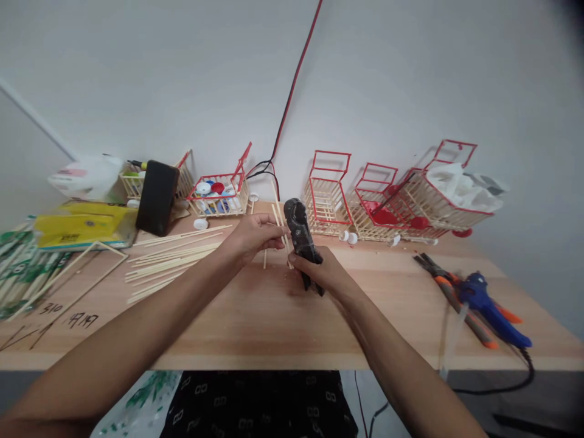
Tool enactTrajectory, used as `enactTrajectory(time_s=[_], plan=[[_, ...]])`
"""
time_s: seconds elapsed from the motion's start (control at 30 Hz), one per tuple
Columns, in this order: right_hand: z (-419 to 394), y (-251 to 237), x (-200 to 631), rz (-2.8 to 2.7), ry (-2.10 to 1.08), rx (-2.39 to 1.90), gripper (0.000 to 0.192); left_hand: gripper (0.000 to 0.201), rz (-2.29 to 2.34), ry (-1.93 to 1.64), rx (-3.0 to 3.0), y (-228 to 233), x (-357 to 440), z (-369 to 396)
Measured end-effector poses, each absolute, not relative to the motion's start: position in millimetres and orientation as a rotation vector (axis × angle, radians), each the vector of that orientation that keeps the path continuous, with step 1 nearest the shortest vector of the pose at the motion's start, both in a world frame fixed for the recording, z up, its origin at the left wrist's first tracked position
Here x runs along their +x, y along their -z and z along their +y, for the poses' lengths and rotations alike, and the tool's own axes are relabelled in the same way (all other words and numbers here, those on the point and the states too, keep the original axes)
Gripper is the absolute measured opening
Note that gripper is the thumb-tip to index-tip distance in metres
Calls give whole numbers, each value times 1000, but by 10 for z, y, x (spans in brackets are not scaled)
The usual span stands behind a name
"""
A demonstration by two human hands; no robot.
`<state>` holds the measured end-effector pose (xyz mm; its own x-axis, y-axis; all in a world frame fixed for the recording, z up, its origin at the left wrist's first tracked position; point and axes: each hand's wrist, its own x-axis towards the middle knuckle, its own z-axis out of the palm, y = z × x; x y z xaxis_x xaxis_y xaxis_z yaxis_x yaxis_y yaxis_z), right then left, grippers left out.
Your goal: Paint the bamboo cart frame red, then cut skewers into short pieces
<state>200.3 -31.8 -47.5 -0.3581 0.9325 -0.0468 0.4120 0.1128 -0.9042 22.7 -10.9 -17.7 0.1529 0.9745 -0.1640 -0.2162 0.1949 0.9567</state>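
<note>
Near the middle of the table, my left hand pinches a few thin wooden sticks that stand roughly upright. My right hand is closed around black pliers with a rounded head pointing up and away. The sticks pass just left of the pliers' head, close to my right thumb. Whether the jaws touch a stick cannot be made out. To the left of my hands, several loose wooden sticks lie side by side on the wooden table.
Small stick-built carts with red trim line the wall, one holding bottle caps. A black phone leans beside a yellow packet and green-white stick packs. Orange-handled pliers and a blue glue gun lie right.
</note>
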Motion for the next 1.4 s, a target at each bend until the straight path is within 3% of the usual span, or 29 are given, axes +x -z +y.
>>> enactTrajectory(time_s=[0.23,0.67,1.4], plan=[[-305,475,2013,-1866,-1236,-1276,29,19,1002,-1071,986,234,215,-76],[-324,463,1998,-1831,-1290,-1257,25,36,803,-1024,958,274,151,-60],[-356,446,1988,-1833,-1398,-1259,33,29,860,-1034,932,342,152,-87]])
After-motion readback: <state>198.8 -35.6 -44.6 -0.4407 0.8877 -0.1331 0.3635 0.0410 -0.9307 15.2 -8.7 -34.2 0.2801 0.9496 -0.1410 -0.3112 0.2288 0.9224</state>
